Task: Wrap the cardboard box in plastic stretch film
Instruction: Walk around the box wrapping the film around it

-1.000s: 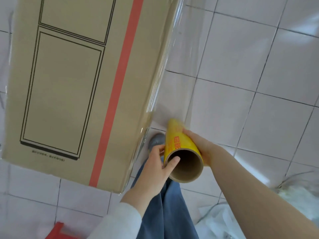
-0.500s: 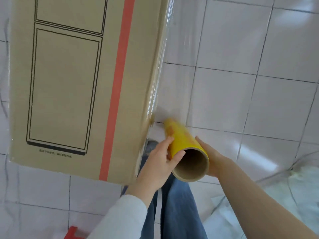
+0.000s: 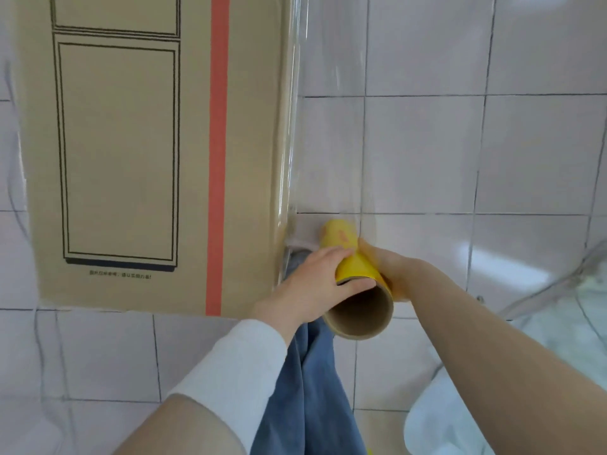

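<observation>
A tall brown cardboard box (image 3: 138, 152) with a red stripe and black line drawings fills the upper left. Clear stretch film (image 3: 328, 126) runs from the box's right edge down to a yellow film roll (image 3: 348, 257) with a cardboard core. The roll's open end faces me. My left hand (image 3: 312, 284) grips the roll from the left, thumb at the core's rim. My right hand (image 3: 391, 267) holds it from the right. The roll sits just right of the box's lower right corner.
White floor tiles (image 3: 492, 152) lie all around. Blue jeans legs (image 3: 308, 389) and a grey shoe (image 3: 297, 259) are below the roll. Crumpled clear plastic and white material (image 3: 558, 323) lie at the lower right.
The view has swung so the box now stands straighter and larger in frame. Both hands stay on the roll, which has shifted slightly right and lower beside the box's corner.
</observation>
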`<state>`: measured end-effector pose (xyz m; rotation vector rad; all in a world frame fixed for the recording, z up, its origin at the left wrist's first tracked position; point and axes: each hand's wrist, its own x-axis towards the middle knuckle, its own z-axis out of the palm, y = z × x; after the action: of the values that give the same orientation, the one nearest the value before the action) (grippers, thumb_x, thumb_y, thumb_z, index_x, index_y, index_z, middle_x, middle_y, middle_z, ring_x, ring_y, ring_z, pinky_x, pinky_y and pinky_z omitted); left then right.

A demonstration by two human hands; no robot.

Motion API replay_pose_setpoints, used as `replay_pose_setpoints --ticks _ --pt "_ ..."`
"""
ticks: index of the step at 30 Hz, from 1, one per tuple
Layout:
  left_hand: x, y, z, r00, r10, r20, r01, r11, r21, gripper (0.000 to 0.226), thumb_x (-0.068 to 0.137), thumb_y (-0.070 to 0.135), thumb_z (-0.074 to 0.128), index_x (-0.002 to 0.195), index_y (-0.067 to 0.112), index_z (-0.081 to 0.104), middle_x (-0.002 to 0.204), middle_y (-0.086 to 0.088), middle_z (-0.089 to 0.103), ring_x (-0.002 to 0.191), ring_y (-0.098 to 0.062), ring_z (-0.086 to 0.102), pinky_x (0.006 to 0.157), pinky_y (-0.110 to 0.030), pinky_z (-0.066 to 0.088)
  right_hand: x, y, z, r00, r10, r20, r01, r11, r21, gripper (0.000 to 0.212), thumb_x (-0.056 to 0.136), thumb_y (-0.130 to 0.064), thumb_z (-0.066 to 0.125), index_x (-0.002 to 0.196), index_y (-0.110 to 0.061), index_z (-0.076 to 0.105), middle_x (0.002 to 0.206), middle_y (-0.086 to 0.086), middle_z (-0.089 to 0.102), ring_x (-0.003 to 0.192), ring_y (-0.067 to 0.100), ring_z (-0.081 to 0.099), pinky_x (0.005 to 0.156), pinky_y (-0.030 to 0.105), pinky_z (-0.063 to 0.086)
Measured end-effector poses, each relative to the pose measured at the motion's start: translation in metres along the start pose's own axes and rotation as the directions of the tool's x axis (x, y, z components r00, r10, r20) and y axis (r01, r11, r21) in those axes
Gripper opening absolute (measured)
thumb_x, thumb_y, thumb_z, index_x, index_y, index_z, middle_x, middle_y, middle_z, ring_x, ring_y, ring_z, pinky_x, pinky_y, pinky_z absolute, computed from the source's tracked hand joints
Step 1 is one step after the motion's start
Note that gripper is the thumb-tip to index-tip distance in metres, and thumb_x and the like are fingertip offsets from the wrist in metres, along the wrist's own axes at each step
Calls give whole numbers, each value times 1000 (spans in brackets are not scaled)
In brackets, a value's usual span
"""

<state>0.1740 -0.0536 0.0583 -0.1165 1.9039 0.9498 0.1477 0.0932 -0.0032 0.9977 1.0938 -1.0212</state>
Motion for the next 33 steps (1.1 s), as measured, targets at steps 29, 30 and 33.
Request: replay_pose_setpoints --ticks 29,30,33 --pt "-86 -99 64 992 -117 -38 102 954 -281 57 83 51 54 132 27 40 124 9 52 116 -9 47 101 -30 40 30 143 39 1000 13 6 -14 966 259 68 89 -57 51 141 -13 40 116 23 66 100 35 67 89 47 53" --pt "-91 -104 66 990 -141 -23 127 944 -305 51 83 49 56 128 28 43 118 11 54 110 -7 50 98 -27 42 33 148 49 1000 12 15 -16 964 266 64 91 -58 46 133 -10 47 106 19 70 91 31 68 80 42 54" --pt "-97 -121 68 974 -211 78 224 941 -253 57 74 60 60 120 30 42 116 10 57 109 -10 54 91 -29 47 42 153 72 1000 21 -19 -15 960 280 68 90 -60 44 142 -18 35 115 14 64 86 26 66 63 33 55"
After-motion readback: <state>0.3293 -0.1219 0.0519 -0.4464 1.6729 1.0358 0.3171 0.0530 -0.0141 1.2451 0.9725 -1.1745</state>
